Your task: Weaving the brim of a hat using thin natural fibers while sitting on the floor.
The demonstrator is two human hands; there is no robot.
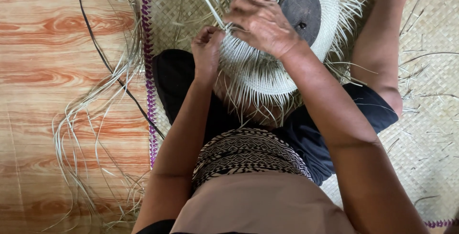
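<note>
**Two hands plaiting pale strips on a round woven piece**

The wood-grain floor (52, 71) fills the nine o'clock side of the view, and a woven straw mat (430, 119) with a purple zigzag border (149, 85) covers the rest, from twelve round to five o'clock. The person's lap takes the six o'clock area: dark shorts (306, 133) and a black-and-white patterned cloth (244, 155). A knee rises toward one o'clock.

The round woven piece (330, 9), pale cream and fringed with unwoven ends, rests over the lap at twelve o'clock, with a dark disc (300, 9) set at its centre. Loose straw strips (81, 119) trail over the floor at eight o'clock, crossed by a thin black cord (103, 57).

The right hand (263, 21) lies on the piece's rim at about eleven o'clock of the disc, fingers curled down and pinching strips of the fringe. The left hand (208, 47), just beside it at its seven o'clock, is clenched around a few strips at the piece's edge.
</note>
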